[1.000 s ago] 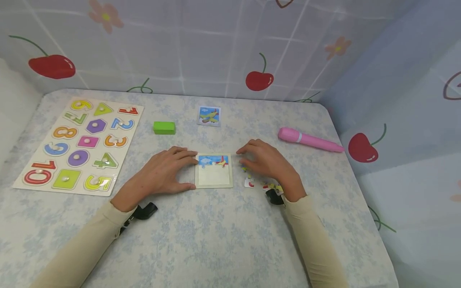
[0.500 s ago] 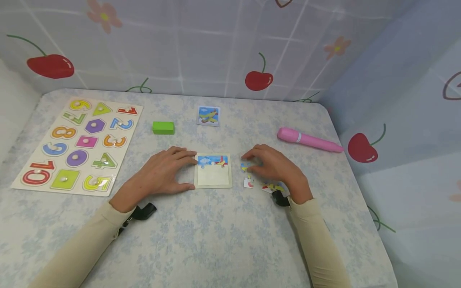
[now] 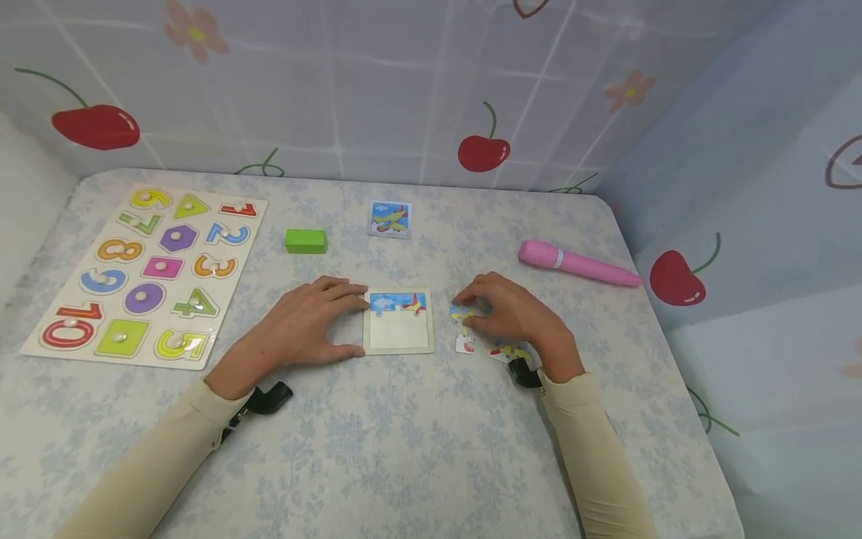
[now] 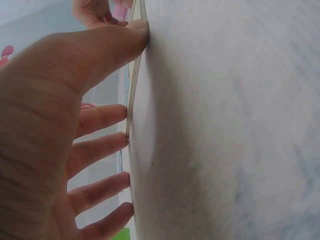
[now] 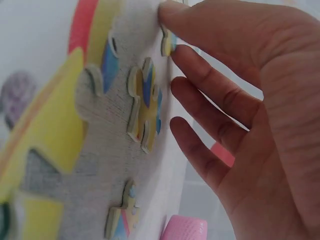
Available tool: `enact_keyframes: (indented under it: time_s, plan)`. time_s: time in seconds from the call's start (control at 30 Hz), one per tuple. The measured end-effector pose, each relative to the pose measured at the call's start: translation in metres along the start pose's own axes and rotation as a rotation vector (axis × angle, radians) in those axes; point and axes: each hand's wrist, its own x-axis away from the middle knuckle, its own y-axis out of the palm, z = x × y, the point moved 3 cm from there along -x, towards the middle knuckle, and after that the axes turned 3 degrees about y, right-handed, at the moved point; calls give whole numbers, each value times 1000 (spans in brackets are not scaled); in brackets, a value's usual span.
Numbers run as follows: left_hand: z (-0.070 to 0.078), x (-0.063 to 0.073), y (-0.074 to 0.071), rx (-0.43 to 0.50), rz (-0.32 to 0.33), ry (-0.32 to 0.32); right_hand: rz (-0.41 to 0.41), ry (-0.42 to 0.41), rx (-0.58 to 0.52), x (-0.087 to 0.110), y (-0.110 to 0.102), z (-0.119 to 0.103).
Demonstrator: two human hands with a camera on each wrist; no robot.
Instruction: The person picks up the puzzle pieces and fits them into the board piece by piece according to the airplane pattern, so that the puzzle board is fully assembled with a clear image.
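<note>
A shallow square puzzle board [image 3: 399, 335] lies mid-table, its top row filled with blue sky and a red-and-yellow tail. My left hand [image 3: 299, 318] steadies its left side, fingertips at the upper edge and thumb at the lower corner; in the left wrist view the thumb [image 4: 117, 47] touches the rim. Right of the board, my right hand [image 3: 515, 311] pinches a blue-and-yellow puzzle piece [image 3: 459, 314] between thumb and index finger, close at the table. In the right wrist view that piece [image 5: 167, 42] shows between the fingertips, the other fingers spread loosely.
Loose puzzle pieces [image 3: 465, 343] lie below the right hand, and more [image 3: 509, 350] near its wrist. Behind stand a small airplane picture card [image 3: 390, 219] and a green block [image 3: 306, 241]. A number-and-shape board [image 3: 144, 277] lies left, a pink pen-shaped stick [image 3: 581, 263] right.
My right hand has moved right, away from the board's edge, and its index finger and thumb have come down on the blue-and-yellow puzzle piece. The left hand stays at the board.
</note>
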Motion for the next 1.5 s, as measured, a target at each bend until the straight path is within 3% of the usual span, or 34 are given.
enact_keyframes:
  time_s: [0.37,0.87,1.1,1.5]
  plan:
    - [1,1,1,-3,12,5,46,-58,31,-4,-3,-22]
    - [1,-2,-3,-14,6,6,57,-177,81,-32,-1,-64]
    - [2,-2,-2,3,6,1,31,-197,119,-44,9,-76]
    - [-1,1,1,5,16,5,56,-253,164,-53,32,-90]
